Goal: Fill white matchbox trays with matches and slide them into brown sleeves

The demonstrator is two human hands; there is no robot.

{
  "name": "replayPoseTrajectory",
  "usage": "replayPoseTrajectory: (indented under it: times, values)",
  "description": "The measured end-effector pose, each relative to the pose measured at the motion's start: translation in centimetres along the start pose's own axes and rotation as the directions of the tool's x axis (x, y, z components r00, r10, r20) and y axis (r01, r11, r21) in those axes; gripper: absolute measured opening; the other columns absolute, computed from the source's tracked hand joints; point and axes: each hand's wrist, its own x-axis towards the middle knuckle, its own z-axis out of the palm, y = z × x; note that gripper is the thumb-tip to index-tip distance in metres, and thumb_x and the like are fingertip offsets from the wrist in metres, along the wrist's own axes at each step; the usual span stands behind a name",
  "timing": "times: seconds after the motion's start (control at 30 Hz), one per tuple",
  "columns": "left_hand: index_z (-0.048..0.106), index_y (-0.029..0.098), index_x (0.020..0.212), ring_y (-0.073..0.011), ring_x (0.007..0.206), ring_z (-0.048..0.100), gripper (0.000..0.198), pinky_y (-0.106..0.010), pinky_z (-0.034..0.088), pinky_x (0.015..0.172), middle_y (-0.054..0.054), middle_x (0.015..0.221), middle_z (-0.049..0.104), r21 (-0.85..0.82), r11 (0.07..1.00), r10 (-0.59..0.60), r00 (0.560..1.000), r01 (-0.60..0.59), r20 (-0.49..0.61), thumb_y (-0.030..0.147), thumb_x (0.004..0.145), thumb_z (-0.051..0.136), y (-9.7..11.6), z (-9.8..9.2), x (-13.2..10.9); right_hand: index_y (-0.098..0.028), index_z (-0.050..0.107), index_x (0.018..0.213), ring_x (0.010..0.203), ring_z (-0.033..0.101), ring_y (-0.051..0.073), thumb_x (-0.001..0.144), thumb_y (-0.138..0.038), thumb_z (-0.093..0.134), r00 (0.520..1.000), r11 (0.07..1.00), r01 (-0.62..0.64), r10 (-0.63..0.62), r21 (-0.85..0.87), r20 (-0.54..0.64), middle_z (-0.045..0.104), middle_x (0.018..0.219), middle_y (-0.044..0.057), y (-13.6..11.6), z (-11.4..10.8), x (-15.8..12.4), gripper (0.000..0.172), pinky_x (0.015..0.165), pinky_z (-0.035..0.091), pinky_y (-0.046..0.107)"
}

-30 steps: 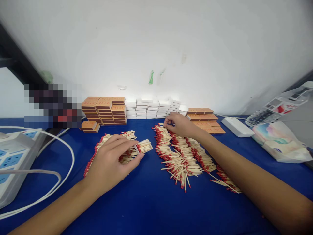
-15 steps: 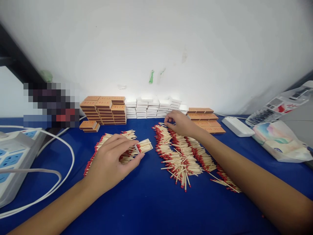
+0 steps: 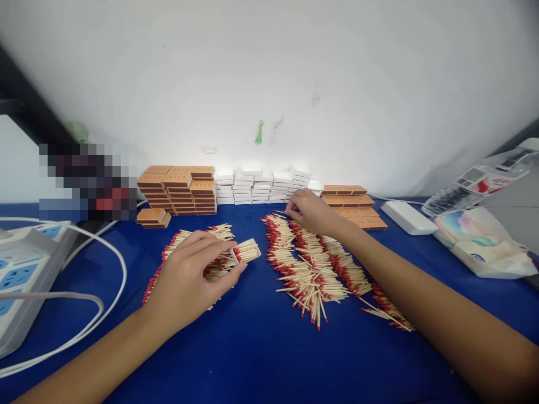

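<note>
Between its thumb and fingers, my left hand [image 3: 191, 269] holds a small white matchbox tray [image 3: 258, 253] partly filled with red-tipped matches [image 3: 248, 251]. Under and behind that hand lies a pile of loose matches [image 3: 170, 247]. My right hand [image 3: 309, 212] is at the far end of a larger heap of matches [image 3: 314, 275], its fingers curled together. A few matches lie right beside its fingertips; whatever is in the pinch is too small and hidden to make out.
Along the wall stand stacked orange matchboxes [image 3: 181, 196], white inner trays [image 3: 263, 188] and more orange boxes [image 3: 351, 213]. To the left is a power strip [image 3: 29, 275] with looping white cables. A white box-shaped device [image 3: 408, 217] and a tissue pack [image 3: 482, 244] lie right.
My right fingertips have shifted very slightly right at the heap's far end. The tray in my left hand is almost unmoved; the view has drifted a little.
</note>
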Motion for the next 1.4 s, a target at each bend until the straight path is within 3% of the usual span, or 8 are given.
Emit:
replayPoseTrajectory:
  times: [0.27,0.43,0.57,0.7,0.83,1.0,1.23,1.4]
  values:
    - [0.076,0.019,0.109,-0.0215,0.094,0.069,0.022,-0.038,0.057,0.088,-0.004,0.099,0.079,-0.003,1.0,-0.006,1.0,0.006,0.003,0.03,0.091,0.08,0.0,0.0,0.0,-0.019,0.068,0.094,0.096,0.057,0.028,0.096,-0.03,0.063,1.0,1.0,0.005,-0.004,0.03,-0.017,0.069,0.097,0.011,0.5,0.4,0.2,0.012,0.087,0.043,0.04]
    - [0.077,0.017,0.109,-0.0213,0.093,0.069,0.023,-0.038,0.057,0.088,-0.005,0.098,0.079,-0.007,1.0,-0.003,1.0,0.003,0.002,0.03,0.09,0.08,0.0,0.0,0.0,-0.02,0.066,0.079,0.093,0.058,0.027,0.096,-0.023,0.06,1.0,0.998,0.007,-0.008,0.055,0.011,0.068,0.087,0.01,0.3,0.3,0.3,0.019,0.085,0.043,0.04]
    - [0.077,0.017,0.11,-0.0217,0.094,0.069,0.024,-0.038,0.057,0.089,-0.006,0.1,0.079,-0.005,1.0,-0.001,1.0,0.001,0.009,0.03,0.09,0.08,-0.1,0.0,-0.1,-0.019,0.065,0.078,0.096,0.058,0.03,0.096,-0.021,0.058,1.0,0.997,-0.012,0.012,0.073,-0.001,0.067,0.089,0.012,-0.1,-0.4,0.2,0.02,0.086,0.044,0.042]
    - [0.077,0.017,0.111,-0.023,0.095,0.069,0.025,-0.039,0.057,0.089,-0.007,0.101,0.079,0.007,1.0,-0.005,1.0,0.005,0.005,0.03,0.09,0.08,-0.3,0.0,-0.1,-0.02,0.066,0.087,0.099,0.057,0.028,0.1,-0.025,0.057,0.999,0.992,0.032,-0.031,0.123,-0.007,0.067,0.092,0.01,-2.2,-2.3,-0.2,0.017,0.088,0.045,0.041]
    - [0.077,0.019,0.11,-0.023,0.095,0.069,0.023,-0.039,0.058,0.088,-0.006,0.101,0.079,0.022,1.0,-0.018,1.0,0.018,0.004,0.031,0.091,0.08,-0.2,-0.1,0.0,-0.02,0.063,0.092,0.102,0.055,0.025,0.105,-0.029,0.056,0.975,0.949,0.214,-0.222,0.231,0.009,0.066,0.101,0.009,-6.7,-4.8,-1.4,0.018,0.087,0.046,0.037]
    - [0.077,0.019,0.111,-0.0233,0.097,0.069,0.024,-0.039,0.059,0.086,-0.006,0.102,0.079,0.027,0.999,-0.031,1.0,0.031,0.004,0.032,0.091,0.079,-0.1,-0.2,0.0,-0.018,0.064,0.095,0.098,0.052,0.023,0.107,-0.023,0.053,0.932,0.916,0.357,-0.362,0.18,-0.009,0.066,0.101,0.009,-11.2,-6.4,-2.9,0.017,0.086,0.043,0.035]
    - [0.076,0.019,0.114,-0.0233,0.095,0.07,0.026,-0.04,0.06,0.085,-0.006,0.103,0.08,0.011,1.0,-0.005,1.0,0.005,-0.022,0.031,0.091,0.079,-0.1,-0.2,0.0,-0.015,0.066,0.098,0.096,0.051,0.023,0.109,-0.02,0.047,0.892,0.889,0.445,-0.45,0.107,0.034,0.063,0.1,0.009,-12.4,-5.9,-3.6,0.023,0.092,0.041,0.037]
    - [0.076,0.018,0.112,-0.0232,0.095,0.07,0.024,-0.04,0.06,0.086,-0.006,0.102,0.08,0.011,1.0,-0.017,1.0,0.018,-0.014,0.03,0.091,0.079,0.1,-0.3,0.1,-0.02,0.065,0.099,0.099,0.054,0.023,0.108,-0.025,0.05,0.927,0.905,0.361,-0.375,0.227,0.022,0.066,0.103,0.008,-11.4,-6.6,-3.0,0.018,0.088,0.044,0.036]
